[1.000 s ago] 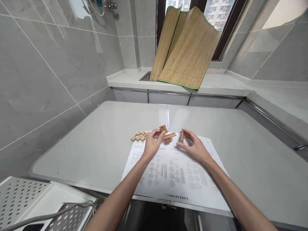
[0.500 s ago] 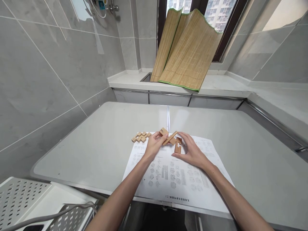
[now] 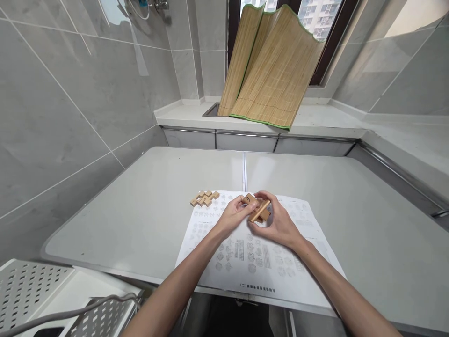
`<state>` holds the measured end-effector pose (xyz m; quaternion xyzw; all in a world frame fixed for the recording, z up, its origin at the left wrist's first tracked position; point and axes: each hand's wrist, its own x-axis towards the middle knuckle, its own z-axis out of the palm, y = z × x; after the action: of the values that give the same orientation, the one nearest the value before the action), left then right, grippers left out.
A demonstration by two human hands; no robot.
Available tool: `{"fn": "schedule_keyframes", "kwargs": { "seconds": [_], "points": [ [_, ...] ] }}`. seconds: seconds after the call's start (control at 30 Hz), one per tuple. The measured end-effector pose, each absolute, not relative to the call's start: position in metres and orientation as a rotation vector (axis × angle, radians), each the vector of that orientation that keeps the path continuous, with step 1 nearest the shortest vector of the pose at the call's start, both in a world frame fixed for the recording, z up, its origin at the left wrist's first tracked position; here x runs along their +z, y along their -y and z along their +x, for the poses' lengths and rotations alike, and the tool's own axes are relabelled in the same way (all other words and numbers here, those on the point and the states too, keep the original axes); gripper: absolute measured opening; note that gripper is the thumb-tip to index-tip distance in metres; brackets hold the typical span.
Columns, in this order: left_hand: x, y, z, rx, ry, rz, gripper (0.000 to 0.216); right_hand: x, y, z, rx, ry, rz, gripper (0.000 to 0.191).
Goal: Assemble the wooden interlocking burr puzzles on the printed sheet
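My left hand (image 3: 231, 216) pinches a cluster of interlocking wooden puzzle pieces (image 3: 261, 211) between thumb and fingers. One of them carries a dark mark, and a thin stick-like piece lies slantwise across the front. Around the cluster's right side curls my right hand (image 3: 282, 225), its thumb at the lower end and its fingers at the upper end. How the pieces fit together inside the grip is partly hidden. Beneath both hands lies a printed sheet (image 3: 242, 274) with small diagrams. Several notched wooden pieces (image 3: 205, 198) rest at the sheet's far left corner.
The pale folding table (image 3: 140, 220) has a seam (image 3: 244, 171) down its middle. Behind it, a bamboo mat (image 3: 273, 75) leans on the white ledge (image 3: 189, 111) by the window. A white perforated rack (image 3: 31, 290) with a grey cable (image 3: 66, 314) stands at lower left.
My left hand has moved right with its pieces, bringing them into my right hand's grasp. The notched piece formerly separate by my right hand now appears gathered with or hidden behind them.
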<state>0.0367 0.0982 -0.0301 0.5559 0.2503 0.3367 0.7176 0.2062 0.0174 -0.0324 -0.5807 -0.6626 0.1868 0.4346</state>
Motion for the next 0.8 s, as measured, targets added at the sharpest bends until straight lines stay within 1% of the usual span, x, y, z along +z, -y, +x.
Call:
{"fn": "schedule_keyframes", "kwargs": {
  "seconds": [0.2, 0.33, 0.43, 0.63, 0.8],
  "points": [
    [-0.0257, -0.0962, 0.0373, 0.793, -0.532, 1.301, 0.039, -0.0305, -0.016, 0.2039, 0.418, 1.645, -1.403, 0.087],
    [-0.0222, -0.0937, 0.0369, 0.777, -0.495, 1.296, 0.04, -0.0315, -0.0157, 0.203, 0.361, 1.644, -1.365, 0.081],
    [-0.0204, -0.0926, 0.037, 0.805, -0.505, 1.306, 0.039, -0.0314, -0.0154, 0.2045, 0.374, 1.632, -1.419, 0.077],
    [-0.0221, -0.0944, 0.0374, 0.854, -0.537, 1.323, 0.036, -0.0298, -0.0172, 0.2066, 0.366, 1.625, -1.478, 0.074],
    [-0.0265, -0.0966, 0.04, 0.874, -0.543, 1.286, 0.036, -0.0314, -0.02, 0.2081, 0.274, 1.635, -1.479, 0.072]
  ]
}}
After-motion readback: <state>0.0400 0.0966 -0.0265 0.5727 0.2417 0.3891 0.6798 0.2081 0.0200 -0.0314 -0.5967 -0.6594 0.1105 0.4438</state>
